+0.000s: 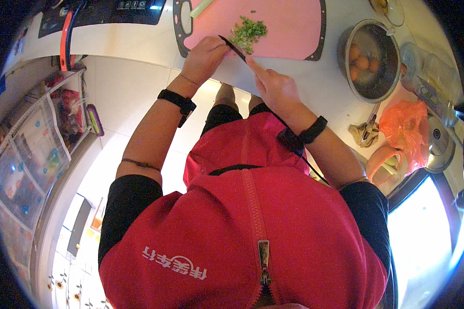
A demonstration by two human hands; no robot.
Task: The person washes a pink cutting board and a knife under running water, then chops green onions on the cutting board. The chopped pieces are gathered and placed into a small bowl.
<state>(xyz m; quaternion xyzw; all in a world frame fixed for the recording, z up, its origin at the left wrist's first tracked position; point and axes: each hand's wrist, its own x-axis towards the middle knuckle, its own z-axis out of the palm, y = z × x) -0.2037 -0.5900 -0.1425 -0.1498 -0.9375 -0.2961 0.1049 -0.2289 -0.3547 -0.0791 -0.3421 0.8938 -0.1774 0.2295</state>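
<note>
A pink cutting board [290, 27] with a dark rim lies at the counter's edge before me. My right hand [278, 87] is closed on a knife [233, 48], whose dark blade points up and left toward my left hand. My left hand [207, 56] is at the board's near left edge, its fingers bunched at the blade; whether they pinch anything is hidden. Just beyond the blade is a small heap of chopped green herbs [249, 33]. A pale green stalk [202, 7] rests at the board's upper left, by the handle slot.
To the right stands a metal pot [394, 83] holding several brown eggs [361, 62]. Nearer me are an orange-red plastic bag [404, 127], an orange-rimmed container [373, 166] and a metal lid [439, 141]. A black cooktop [139, 13] is at upper left, with a red-edged object [65, 42] beside it.
</note>
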